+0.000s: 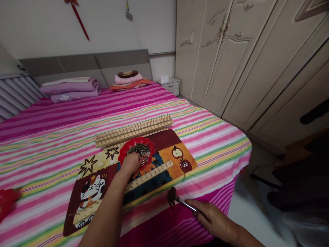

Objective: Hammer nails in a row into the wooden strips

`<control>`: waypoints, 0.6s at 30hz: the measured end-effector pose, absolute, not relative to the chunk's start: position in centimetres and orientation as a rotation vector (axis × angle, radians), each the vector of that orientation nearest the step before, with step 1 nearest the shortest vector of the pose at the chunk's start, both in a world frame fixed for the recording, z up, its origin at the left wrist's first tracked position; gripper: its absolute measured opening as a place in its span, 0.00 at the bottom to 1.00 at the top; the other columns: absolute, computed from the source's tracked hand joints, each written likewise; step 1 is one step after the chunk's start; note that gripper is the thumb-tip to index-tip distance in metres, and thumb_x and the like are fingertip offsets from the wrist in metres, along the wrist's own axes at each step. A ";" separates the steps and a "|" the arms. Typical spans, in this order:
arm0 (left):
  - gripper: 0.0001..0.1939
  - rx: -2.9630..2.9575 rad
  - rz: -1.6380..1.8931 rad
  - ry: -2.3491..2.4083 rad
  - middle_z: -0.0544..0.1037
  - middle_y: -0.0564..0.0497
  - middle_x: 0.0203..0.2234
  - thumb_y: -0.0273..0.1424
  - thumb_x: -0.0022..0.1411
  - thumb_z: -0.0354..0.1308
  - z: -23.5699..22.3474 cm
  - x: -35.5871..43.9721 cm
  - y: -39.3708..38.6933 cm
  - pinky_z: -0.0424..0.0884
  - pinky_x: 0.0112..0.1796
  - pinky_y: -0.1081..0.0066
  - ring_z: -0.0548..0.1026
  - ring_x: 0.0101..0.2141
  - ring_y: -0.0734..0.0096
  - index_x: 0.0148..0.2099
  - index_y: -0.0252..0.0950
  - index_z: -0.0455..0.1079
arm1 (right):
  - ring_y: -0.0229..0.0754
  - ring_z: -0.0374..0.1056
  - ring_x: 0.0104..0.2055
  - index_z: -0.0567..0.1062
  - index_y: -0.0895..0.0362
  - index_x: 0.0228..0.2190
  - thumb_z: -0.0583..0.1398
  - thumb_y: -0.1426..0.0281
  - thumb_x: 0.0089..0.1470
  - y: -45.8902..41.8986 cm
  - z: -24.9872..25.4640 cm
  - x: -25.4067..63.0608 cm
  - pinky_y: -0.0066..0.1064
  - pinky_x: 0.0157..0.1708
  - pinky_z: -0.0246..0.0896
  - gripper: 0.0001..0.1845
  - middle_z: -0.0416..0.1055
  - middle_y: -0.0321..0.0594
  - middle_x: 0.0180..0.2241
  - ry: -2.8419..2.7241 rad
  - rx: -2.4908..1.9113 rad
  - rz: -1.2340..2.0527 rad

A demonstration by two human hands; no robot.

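My left hand (131,162) reaches into a red dish (137,151) holding a heap of small metal nails (140,150); its fingers are curled down among them. My right hand (212,216) rests on the bed edge, closed round the metal handle of a small dark-headed hammer (177,199). Between my hands a wooden strip with holes (149,175) lies on a colourful cartoon mat (123,175). A second wooden strip (132,131) studded with upright nails lies beyond the dish.
Everything sits on a bed with a pink striped cover (77,116). Folded bedding (70,88) and a plush toy on a pillow (128,76) lie at the headboard. A cream wardrobe (231,58) stands right. A red object (6,202) shows at the left edge.
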State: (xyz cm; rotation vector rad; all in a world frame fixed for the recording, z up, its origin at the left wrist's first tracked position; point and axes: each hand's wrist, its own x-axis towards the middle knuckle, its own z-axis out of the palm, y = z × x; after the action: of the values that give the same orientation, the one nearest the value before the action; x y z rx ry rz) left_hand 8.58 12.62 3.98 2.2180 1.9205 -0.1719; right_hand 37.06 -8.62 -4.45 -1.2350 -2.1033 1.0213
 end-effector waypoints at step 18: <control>0.27 0.801 1.187 1.542 0.79 0.47 0.26 0.37 0.24 0.74 6.7 0.3 0.0 0.73 0.31 0.72 0.76 0.28 0.70 0.32 0.32 0.77 | 0.47 0.72 0.50 0.66 0.55 0.58 0.49 0.71 0.60 -9.1 -6.0 37.2 0.38 0.49 0.68 0.24 0.74 0.48 0.51 -2.161 -1.287 0.956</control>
State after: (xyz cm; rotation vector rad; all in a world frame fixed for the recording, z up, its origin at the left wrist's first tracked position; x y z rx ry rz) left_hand 0.31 -0.03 6.71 0.8015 1.5424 1.1873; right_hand 37.25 -9.06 -5.96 -1.2868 -2.1610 0.9555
